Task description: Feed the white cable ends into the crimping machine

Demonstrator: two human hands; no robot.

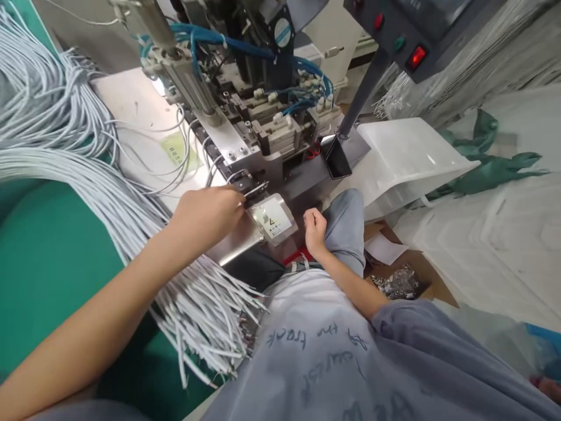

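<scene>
My left hand (210, 215) is closed at the front of the bench machine (272, 126), fingers curled round a thin grey-white cable (255, 190). The cable's end points out past my knuckles toward the machine's metal block. Just right of that hand, a clear guard plate with a warning label (272, 219) sits at the machine's front edge. My right hand (314, 233) hovers above my thigh with its fingers curled in; whatever may be inside them is hidden. Under my left forearm runs a thick bundle of cables (100, 187), their cut ends toward my lap.
More cables (39, 99) lie heaped on the green surface (56, 257) at left. A control box (416, 35) with a lit red switch hangs at upper right. Below it are a white plastic bin (407, 152) and a cardboard box (433, 286) holding a bag of small metal parts.
</scene>
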